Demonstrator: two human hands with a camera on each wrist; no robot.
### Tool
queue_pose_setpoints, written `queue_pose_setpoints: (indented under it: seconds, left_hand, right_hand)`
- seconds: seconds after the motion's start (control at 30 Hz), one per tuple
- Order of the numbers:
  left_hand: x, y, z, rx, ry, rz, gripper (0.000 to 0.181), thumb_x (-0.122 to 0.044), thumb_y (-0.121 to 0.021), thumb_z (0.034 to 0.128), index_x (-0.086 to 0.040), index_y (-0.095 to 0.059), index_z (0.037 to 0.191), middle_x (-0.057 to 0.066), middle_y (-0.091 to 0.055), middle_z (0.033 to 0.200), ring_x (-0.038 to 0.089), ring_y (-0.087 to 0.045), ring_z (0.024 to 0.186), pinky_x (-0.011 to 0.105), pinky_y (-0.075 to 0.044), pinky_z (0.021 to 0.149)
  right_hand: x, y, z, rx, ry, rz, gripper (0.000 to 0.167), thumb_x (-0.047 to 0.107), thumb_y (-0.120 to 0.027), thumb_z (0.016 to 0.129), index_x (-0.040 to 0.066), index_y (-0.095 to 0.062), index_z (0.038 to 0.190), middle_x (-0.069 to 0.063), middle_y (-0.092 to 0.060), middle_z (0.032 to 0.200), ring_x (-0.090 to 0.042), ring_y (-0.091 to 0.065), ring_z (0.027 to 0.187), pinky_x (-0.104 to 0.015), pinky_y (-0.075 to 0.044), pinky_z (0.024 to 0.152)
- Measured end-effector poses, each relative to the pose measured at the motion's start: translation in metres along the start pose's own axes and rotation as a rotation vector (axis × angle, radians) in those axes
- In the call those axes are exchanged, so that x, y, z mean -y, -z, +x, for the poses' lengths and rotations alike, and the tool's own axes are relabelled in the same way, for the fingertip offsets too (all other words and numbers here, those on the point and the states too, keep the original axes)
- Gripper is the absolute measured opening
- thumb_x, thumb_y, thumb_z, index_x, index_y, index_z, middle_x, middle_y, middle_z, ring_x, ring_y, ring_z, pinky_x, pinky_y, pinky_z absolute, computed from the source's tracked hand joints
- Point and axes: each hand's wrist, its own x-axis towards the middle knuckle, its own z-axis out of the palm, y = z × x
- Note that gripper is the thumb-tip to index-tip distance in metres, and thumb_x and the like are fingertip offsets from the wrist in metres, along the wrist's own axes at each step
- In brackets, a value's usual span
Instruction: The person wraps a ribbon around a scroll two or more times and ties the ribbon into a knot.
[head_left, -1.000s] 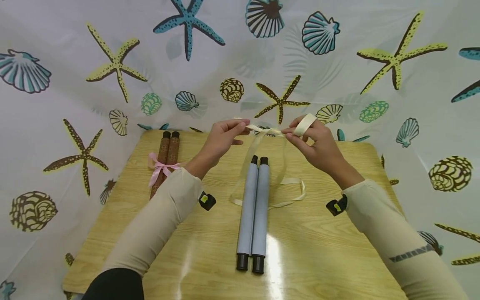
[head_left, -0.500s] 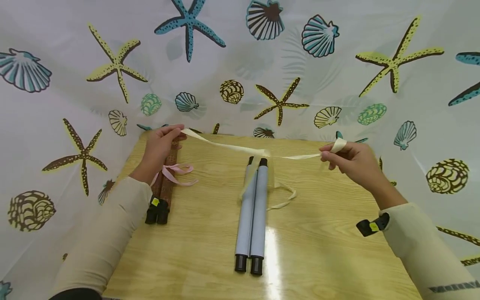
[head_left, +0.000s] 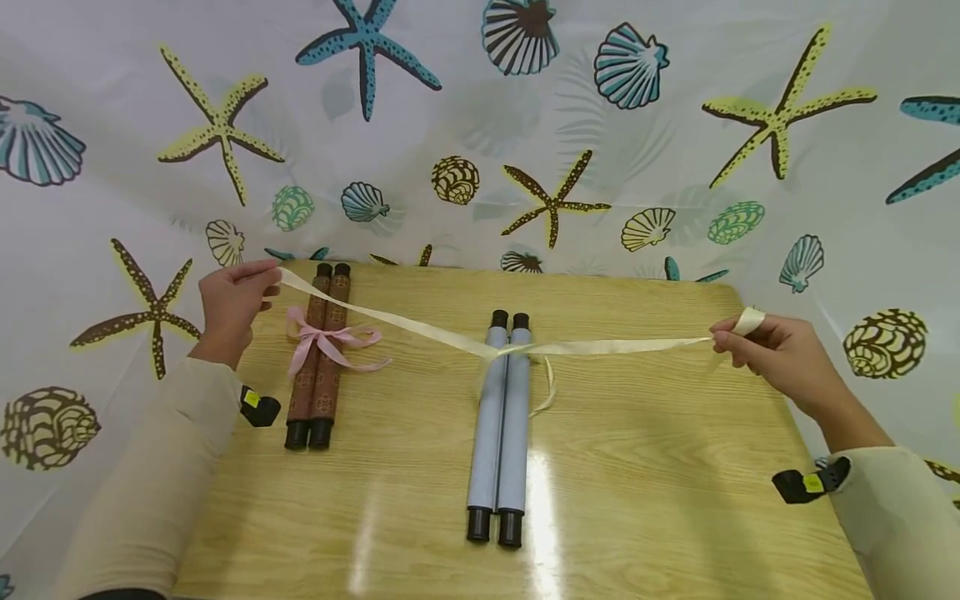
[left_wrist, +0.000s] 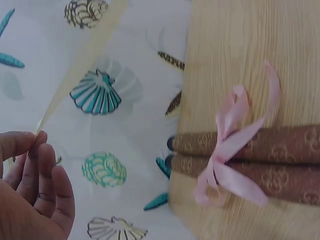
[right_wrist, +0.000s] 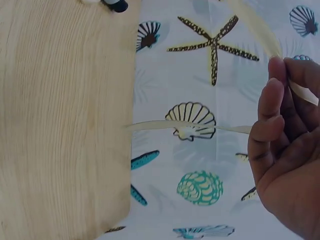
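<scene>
Spanning the whole width between two hands, the cream ribbon (head_left: 420, 332) is the star here! Over on the left, the left hand (head_left: 231, 308) has it pinched between thumb and fingertips, the other fingers loosely bent, up beyond the table's far left corner. And on the right, the right hand (head_left: 783, 358) has its own pinch on the ribbon, with a loop of it lying over the fingers; the right wrist view even picks up a second strip trailing from that hand toward the table.

Now look at the middle: the two lengths cross right over the upper part of the grey-blue rolls (head_left: 487, 425), a pair lying side by side on the wooden table (head_left: 622, 500), black caps at both ends. Is the crossing touching them? Can't tell from this angle. A slack curl of the same ribbon shows just beside their right edge.

Across to the left, the brown rolls (head_left: 302, 400) lie side by side too, patterned and black-capped, with a pink bow (head_left: 324, 340) tied around them. The left hand is near their far end, a little to the left. Behind it all, what a backdrop: a white cloth (head_left: 412, 108) printed with starfish and shells!
</scene>
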Motion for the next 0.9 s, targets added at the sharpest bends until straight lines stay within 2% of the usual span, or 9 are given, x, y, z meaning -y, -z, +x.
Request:
queue_pose_setpoints:
  seconds: [0.27,0.47,0.57,0.63,0.73,0.8,0.83,0.87,0.9]
  left_hand:
    - [0.010,0.031,0.009,-0.071,0.020,-0.035,0.017,-0.014,-0.069,0.0927,-0.027,-0.074,0.084,-0.019,-0.068,0.075,-0.002,-0.064,0.060,0.014,-0.050,0.052]
    - [0.016,0.057,0.012,-0.137,0.091,0.039,0.018,-0.014,-0.068,0.0930,-0.028,-0.071,0.082,-0.022,-0.064,0.073,-0.004,-0.063,0.057,0.014,-0.048,0.050]
    - [0.019,0.070,0.016,-0.174,0.100,0.087,0.021,-0.014,-0.067,0.0934,-0.030,-0.069,0.080,-0.024,-0.062,0.069,-0.004,-0.062,0.055,0.014,-0.046,0.049]
    - [0.022,0.078,0.018,-0.210,0.089,0.206,0.015,-0.018,-0.064,0.0951,-0.029,-0.073,0.090,-0.029,-0.058,0.062,-0.008,-0.058,0.056,0.014,-0.045,0.053]
    - [0.029,0.091,0.019,-0.273,0.044,0.464,0.026,-0.026,-0.057,0.0981,-0.021,-0.074,0.116,-0.035,-0.046,0.055,-0.011,-0.048,0.055,0.028,-0.055,0.085]
    - [0.033,0.098,0.019,-0.324,0.002,0.666,0.039,-0.028,-0.050,0.0986,-0.011,-0.069,0.128,-0.022,-0.057,0.058,-0.007,-0.041,0.056,0.044,-0.052,0.094]
    - [0.035,0.101,0.018,-0.342,-0.020,0.738,0.042,-0.028,-0.047,0.0988,-0.007,-0.066,0.131,-0.012,-0.065,0.065,-0.002,-0.044,0.058,0.051,-0.048,0.098]
    - [0.037,0.105,0.018,-0.358,-0.042,0.782,0.043,-0.026,-0.045,0.0989,-0.006,-0.066,0.130,0.001,-0.072,0.075,0.006,-0.050,0.059,0.058,-0.047,0.098]
    - [0.038,0.107,0.018,-0.375,-0.067,0.835,0.043,-0.024,-0.042,0.0989,-0.004,-0.067,0.129,0.013,-0.074,0.087,0.016,-0.054,0.060,0.060,-0.049,0.090]
  right_hand:
    - [-0.045,0.038,-0.027,0.016,-0.125,0.006,0.022,0.011,-0.056,0.102,0.025,-0.073,0.105,0.017,-0.066,0.078,-0.009,-0.049,0.062,-0.029,-0.037,0.051]
    - [-0.067,0.047,-0.045,0.044,-0.198,-0.090,0.023,0.015,-0.055,0.103,0.030,-0.072,0.104,0.021,-0.066,0.080,-0.009,-0.050,0.064,-0.029,-0.036,0.052]
    - [-0.073,0.048,-0.052,0.056,-0.224,-0.164,0.020,0.018,-0.055,0.104,0.029,-0.072,0.105,0.027,-0.066,0.083,-0.006,-0.054,0.067,-0.026,-0.040,0.056]
    - [-0.075,0.048,-0.053,0.058,-0.233,-0.207,0.018,0.021,-0.054,0.104,0.024,-0.071,0.106,0.029,-0.066,0.083,-0.001,-0.057,0.070,-0.023,-0.043,0.058]
    - [-0.077,0.045,-0.051,0.056,-0.239,-0.266,0.023,0.021,-0.053,0.104,0.007,-0.070,0.111,0.031,-0.065,0.082,0.006,-0.059,0.072,-0.022,-0.047,0.060]
    - [-0.078,0.044,-0.050,0.060,-0.252,-0.296,0.032,0.022,-0.053,0.104,-0.004,-0.067,0.116,0.033,-0.063,0.082,0.010,-0.060,0.073,-0.022,-0.048,0.059]
    - [-0.080,0.043,-0.050,0.064,-0.262,-0.311,0.036,0.023,-0.053,0.104,-0.008,-0.065,0.118,0.031,-0.063,0.082,0.011,-0.060,0.074,-0.022,-0.049,0.059]
    - [-0.081,0.043,-0.050,0.071,-0.276,-0.324,0.039,0.024,-0.053,0.104,-0.011,-0.063,0.120,0.030,-0.064,0.084,0.012,-0.059,0.074,-0.022,-0.049,0.059]
    - [-0.082,0.043,-0.050,0.076,-0.292,-0.331,0.042,0.025,-0.053,0.104,-0.012,-0.061,0.122,0.028,-0.065,0.084,0.012,-0.059,0.073,-0.023,-0.049,0.060]
